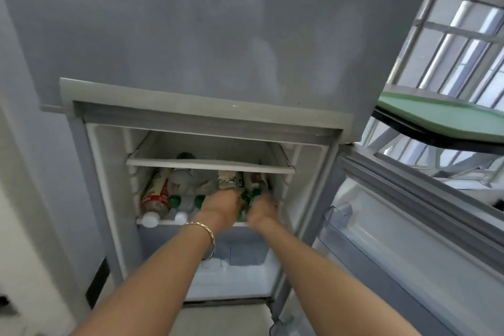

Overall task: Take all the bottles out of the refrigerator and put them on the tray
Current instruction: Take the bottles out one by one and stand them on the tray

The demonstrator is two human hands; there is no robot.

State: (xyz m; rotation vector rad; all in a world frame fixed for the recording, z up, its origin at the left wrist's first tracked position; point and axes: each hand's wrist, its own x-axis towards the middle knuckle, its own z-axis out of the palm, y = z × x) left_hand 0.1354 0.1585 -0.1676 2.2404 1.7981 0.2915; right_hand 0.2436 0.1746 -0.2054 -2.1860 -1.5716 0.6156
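Note:
The refrigerator's [191,49] lower compartment stands open. Several bottles lie on its middle shelf [169,222]: one with a red-and-white label and white cap [154,198] at the left, clear ones with green caps [174,200] beside it. My left hand [221,206], a bracelet on its wrist, and my right hand [261,209] both reach onto the shelf's right part. Each is closed around a green-capped bottle [245,196] there; the image is blurred and the fingers are partly hidden. A green tray [441,114] rests at the right, at the height of the compartment's top.
The open lower door [395,226] with its door shelves juts out at the right, close to my right forearm. An upper glass shelf [210,165] sits just above the bottles. Below is a drawer [240,248]. Window bars stand behind the tray.

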